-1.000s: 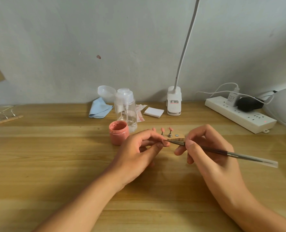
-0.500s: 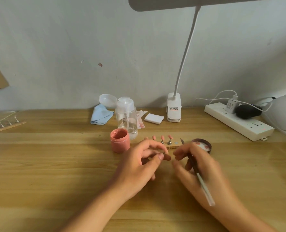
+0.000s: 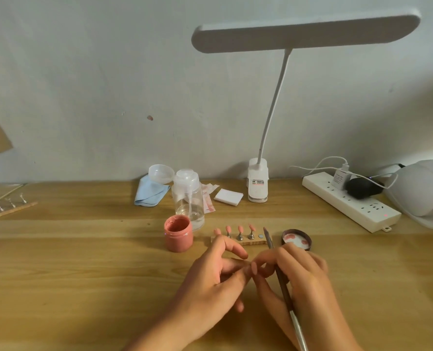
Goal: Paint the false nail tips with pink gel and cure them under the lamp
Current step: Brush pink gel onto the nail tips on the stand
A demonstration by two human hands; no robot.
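My left hand pinches a small pink nail tip between thumb and forefinger, low over the table. My right hand holds a thin brush whose bristle end points away from me, and its fingertips touch the same nail tip. Just behind my hands lies a wooden holder with several pink tips standing on metal posts. An open jar of pink gel stands left of it. The white curing lamp sits at the far right edge, partly cut off.
The jar's lid lies right of the holder. A clear pump bottle, blue cloth and white pads are behind. A clip desk lamp arches overhead. A power strip lies at right, another holder at left.
My right hand swung the brush from pointing left at the tip to pointing away, and its fingers closed in on the tip. The view tilted up, showing the lamp head.
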